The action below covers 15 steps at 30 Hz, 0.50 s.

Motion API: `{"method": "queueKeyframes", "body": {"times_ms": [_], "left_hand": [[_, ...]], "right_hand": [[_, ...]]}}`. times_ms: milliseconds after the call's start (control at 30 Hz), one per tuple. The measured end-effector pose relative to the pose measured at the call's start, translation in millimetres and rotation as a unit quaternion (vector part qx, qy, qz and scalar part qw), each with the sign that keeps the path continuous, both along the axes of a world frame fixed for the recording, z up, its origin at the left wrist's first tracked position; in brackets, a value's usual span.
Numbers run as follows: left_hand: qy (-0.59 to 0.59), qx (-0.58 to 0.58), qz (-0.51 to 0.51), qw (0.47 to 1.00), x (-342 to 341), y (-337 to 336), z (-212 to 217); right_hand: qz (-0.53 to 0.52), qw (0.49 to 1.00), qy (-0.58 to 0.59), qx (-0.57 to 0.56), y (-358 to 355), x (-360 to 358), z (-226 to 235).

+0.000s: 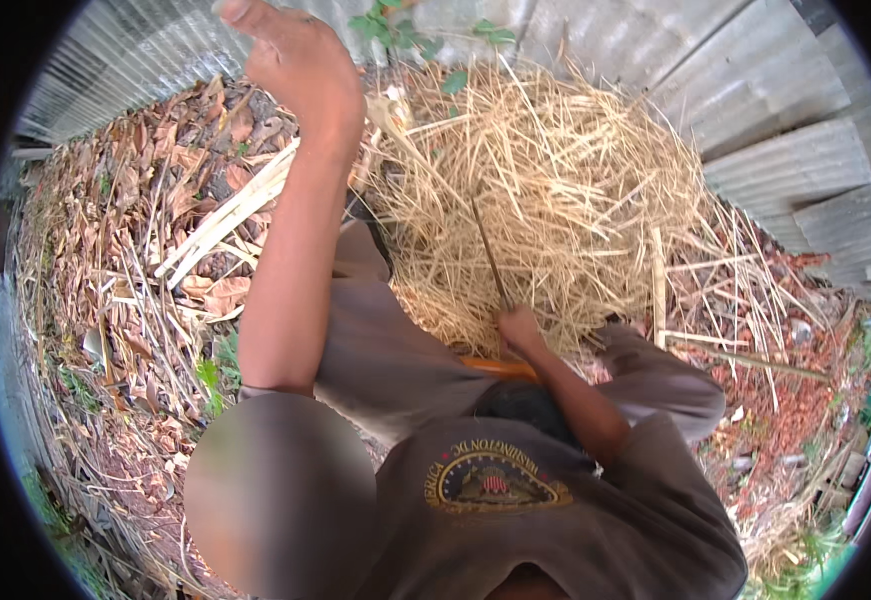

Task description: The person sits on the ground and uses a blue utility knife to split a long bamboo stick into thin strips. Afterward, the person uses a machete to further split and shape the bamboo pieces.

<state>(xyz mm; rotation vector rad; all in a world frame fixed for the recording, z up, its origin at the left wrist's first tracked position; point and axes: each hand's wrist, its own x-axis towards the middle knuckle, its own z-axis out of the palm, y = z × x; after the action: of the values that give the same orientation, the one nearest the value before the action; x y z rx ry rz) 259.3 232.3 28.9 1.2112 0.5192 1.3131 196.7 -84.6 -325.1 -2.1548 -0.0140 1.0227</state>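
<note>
Right hand point(521, 330): near centre, toward 4 o'clock; fingers clamped round a thin dark rod point(489, 245).
Rod's line: from the fist toward between 11 and 12 o'clock, across the straw heap point(566, 180).
Heap's edge: straw spreads from 12 to 2 o'clock, its near side close to the fist.
Left hand point(306, 65): 11 o'clock, arm outstretched; cannot tell how its fingers stand.
Open side: low leaf litter point(146, 180), 8 to 11 o'clock.
Far boundary: corrugated metal sheets point(766, 90), 10 round to 3 o'clock.
</note>
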Motion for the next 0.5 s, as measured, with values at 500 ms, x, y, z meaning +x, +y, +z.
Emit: {"method": "queueKeyframes", "body": {"times_ms": [500], "left_hand": [[-0.052,-0.107,-0.092,0.989,12.4,10.6,-14.0]], "right_hand": [[-0.096,0.994,-0.043,0.017,-33.2,39.7,-43.4]]}}
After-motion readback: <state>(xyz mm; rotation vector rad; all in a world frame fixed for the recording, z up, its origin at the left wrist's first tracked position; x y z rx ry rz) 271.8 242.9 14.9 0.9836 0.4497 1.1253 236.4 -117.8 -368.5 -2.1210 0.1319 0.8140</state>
